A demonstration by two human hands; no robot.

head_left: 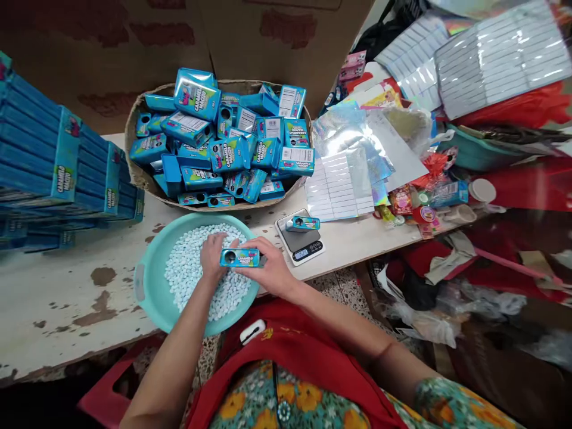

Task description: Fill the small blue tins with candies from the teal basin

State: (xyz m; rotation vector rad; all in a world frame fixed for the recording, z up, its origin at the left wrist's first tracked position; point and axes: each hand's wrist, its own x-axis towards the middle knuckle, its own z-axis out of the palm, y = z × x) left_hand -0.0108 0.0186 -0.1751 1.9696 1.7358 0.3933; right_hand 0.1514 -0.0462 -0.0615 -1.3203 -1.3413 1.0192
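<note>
My right hand (270, 267) grips a small blue candy box (245, 258) by its right end, above a turquoise basin (153, 250). A dark round opening shows at the box's left end. Beside that opening, my left hand (213, 256) is closed with its fingers curled; what they hold, if anything, is hidden. Small pale candies (187, 262) fill much of the basin. To the right, a digital scale (302, 253) carries another blue candy box (306, 223) lying on its plate; the reading is too small to make out.
Behind the basin stands a cut-down cardboard box (214, 207) heaped with blue candy boxes. Stacked blue boxes (67, 161) rise at the left. Label sheets (339, 185), wrapped sweets (402, 199) and a teal tub (487, 152) crowd the right. The table's front edge (348, 262) runs past the scale.
</note>
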